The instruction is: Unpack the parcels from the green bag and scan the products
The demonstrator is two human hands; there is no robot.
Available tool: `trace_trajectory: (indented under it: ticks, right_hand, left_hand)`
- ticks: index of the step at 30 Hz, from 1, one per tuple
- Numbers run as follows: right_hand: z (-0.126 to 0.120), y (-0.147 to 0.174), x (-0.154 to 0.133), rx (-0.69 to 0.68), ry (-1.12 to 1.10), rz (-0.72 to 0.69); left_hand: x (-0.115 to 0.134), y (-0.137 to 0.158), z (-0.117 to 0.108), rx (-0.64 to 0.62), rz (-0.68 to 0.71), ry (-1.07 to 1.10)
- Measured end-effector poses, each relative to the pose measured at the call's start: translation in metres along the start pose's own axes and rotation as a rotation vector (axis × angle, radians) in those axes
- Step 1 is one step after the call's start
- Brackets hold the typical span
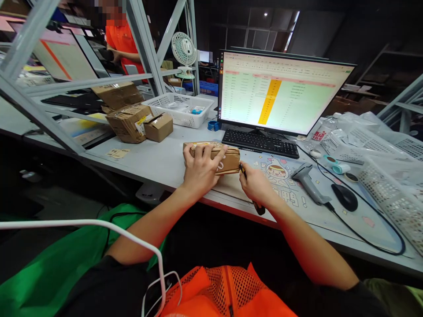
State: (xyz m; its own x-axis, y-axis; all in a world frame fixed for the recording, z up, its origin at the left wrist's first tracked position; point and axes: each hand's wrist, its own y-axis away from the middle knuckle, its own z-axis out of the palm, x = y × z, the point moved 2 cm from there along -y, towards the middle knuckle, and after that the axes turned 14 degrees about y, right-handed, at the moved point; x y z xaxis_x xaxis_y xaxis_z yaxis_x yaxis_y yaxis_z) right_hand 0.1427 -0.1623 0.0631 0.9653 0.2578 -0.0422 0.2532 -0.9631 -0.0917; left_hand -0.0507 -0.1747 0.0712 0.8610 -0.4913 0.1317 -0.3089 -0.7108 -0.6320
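Note:
A small brown cardboard box [229, 163] lies on the desk in front of me. My left hand [202, 165] is wrapped over its top and near side, gripping it. In my right hand [256, 182] is a utility knife [259, 208] with a dark handle, its end sticking out below my palm. The knife's front end meets the right end of the box; the blade itself is too small to make out. Under the box and my right hand is a desk mat [238, 187].
Behind the box stand a monitor [274, 97] and a keyboard [261, 143]. Rightward are a barcode scanner [309, 182], a mouse [344, 197] and white baskets [380, 176]. At left are cardboard boxes [127, 123], a white basket [181, 115] and a metal frame. Another person [124, 44] stands beyond.

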Motion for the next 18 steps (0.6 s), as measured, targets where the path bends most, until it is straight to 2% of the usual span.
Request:
trace_trajectory:
  ticks: [3,6,11,14,18]
  right_hand:
    - [0.006,0.007,0.000,-0.031,0.023,0.006]
    - [-0.002,0.012,0.007,-0.029,0.017,-0.055]
    - [-0.056,0.012,0.040,0.161,-0.035,-0.169]
    - [-0.089,0.001,0.052,0.265,0.047,-0.288]
    - [-0.109,-0.016,0.045,0.256,0.156,-0.461]
  left_hand:
    - [-0.004,0.002,-0.001,0.006,0.003,0.024]
    - [-0.014,0.004,-0.009,0.035,-0.020,0.059]
    - [-0.044,0.008,-0.023,0.161,-0.095,0.227]
    - [-0.051,0.009,-0.023,0.207,-0.050,0.365]
    - [-0.050,0.010,-0.015,0.218,-0.010,0.489]
